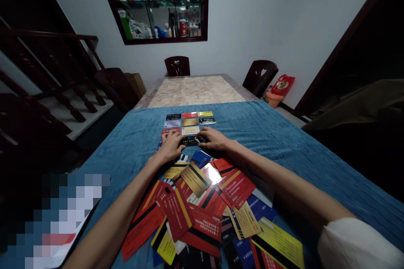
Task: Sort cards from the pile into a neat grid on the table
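A black card (190, 141) lies at the front of a small grid of cards on the blue cloth, between my two hands. At its left end, the index finger and thumb of my left hand (171, 147) close on the edge, while other fingers rest over a red card (167, 131). My right hand (213, 138) has its thumb and fingers drawn together at the right end, with a small pale edge between them. Just beyond lie a white card (190, 130) and a gold card (190, 122). A blue card behind my left hand is mostly hidden.
A loose heap of overlapping cards, among them a dark red card (178, 214) and a yellow card (279, 241), spreads between my forearms. The blue cloth (252, 130) covers the near part of the table. Chairs, including one chair (261, 76), stand around it.
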Available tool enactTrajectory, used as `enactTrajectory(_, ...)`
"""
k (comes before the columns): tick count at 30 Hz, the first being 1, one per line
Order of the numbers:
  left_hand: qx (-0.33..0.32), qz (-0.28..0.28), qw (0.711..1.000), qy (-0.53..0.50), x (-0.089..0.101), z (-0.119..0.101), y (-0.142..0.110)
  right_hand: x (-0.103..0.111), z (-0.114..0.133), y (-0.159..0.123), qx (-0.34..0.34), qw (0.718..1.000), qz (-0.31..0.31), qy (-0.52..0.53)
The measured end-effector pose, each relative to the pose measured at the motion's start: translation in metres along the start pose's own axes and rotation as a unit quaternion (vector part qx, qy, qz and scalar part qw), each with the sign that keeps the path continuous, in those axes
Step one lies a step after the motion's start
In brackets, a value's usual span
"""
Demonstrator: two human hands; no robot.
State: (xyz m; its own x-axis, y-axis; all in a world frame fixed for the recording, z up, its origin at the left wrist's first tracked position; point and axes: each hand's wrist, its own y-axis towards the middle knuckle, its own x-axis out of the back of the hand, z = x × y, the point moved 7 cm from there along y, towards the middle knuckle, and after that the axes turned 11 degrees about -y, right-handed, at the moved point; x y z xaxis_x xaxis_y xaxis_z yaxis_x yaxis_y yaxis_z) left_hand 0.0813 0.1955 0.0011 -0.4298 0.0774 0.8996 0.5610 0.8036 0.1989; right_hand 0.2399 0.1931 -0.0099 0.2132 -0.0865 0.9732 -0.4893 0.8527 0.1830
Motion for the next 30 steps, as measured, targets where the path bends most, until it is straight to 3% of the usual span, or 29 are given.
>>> enactTrajectory(12, -0.023, -0.015, 0.999, 0.018, 0.0, -0.001, -0.001, -0.003, -0.001, -0.005, -0.015, 0.999, -0.04, 0.001)
enactTrajectory(20, -0.032, 0.02, 0.999, 0.026, 0.002, -0.005, -0.001, 0.002, 0.004, -0.007, -0.005, 1.0, -0.026, -0.007)
enactTrajectory(30, -0.057, 0.048, 0.996, 0.039, 0.008, -0.025, -0.005, 0.025, 0.012, -0.049, 0.027, 0.997, -0.066, -0.025)
